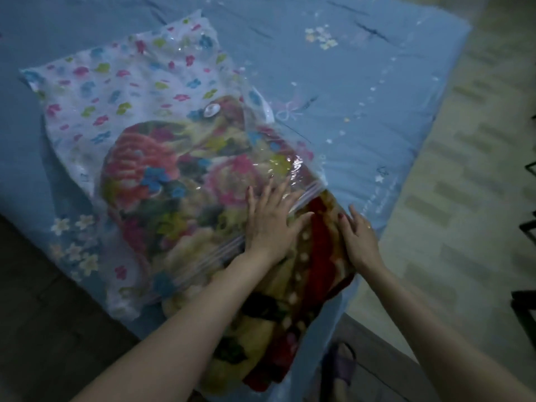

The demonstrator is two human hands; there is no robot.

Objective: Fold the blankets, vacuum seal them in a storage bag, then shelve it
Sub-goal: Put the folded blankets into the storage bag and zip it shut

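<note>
Blankets [293, 288], folded into one thick multicoloured bundle of red, yellow and dark patches, lie partly inside a storage bag [121, 91] on a bed [362, 68]; the near end of the bundle sticks out of the bag's mouth toward the near edge of the mattress. The bed is the biggest thing in view, covered by a blue sheet printed with small pale flowers and stars, and it fills the far and left parts of the scene. To the right of it runs a floor [464, 198] of pale tiles with darker oblong marks. At the near left a darker floor area [43, 300] shows below the mattress edge, too dim to tell its material. The room is dimly lit.

The storage bag is clear plastic printed with pink, blue and green flowers, and it lies diagonally, its closed end at the far left and its open zip strip [220, 250] crossing the bundle near the hands. A round white valve [211, 110] sits on the bag's upper face, near its right edge. The far half of the bag is flat and holds nothing.

The left hand [272, 221] lies flat with fingers spread, pressing on the bag and blankets at the zip strip. The right hand [358, 233] has straight fingers resting on the exposed blanket edge just right of it, gripping nothing, with a ring on one finger. At the near edge a foot in a purple sandal [342, 369] shows on the floor.
</note>
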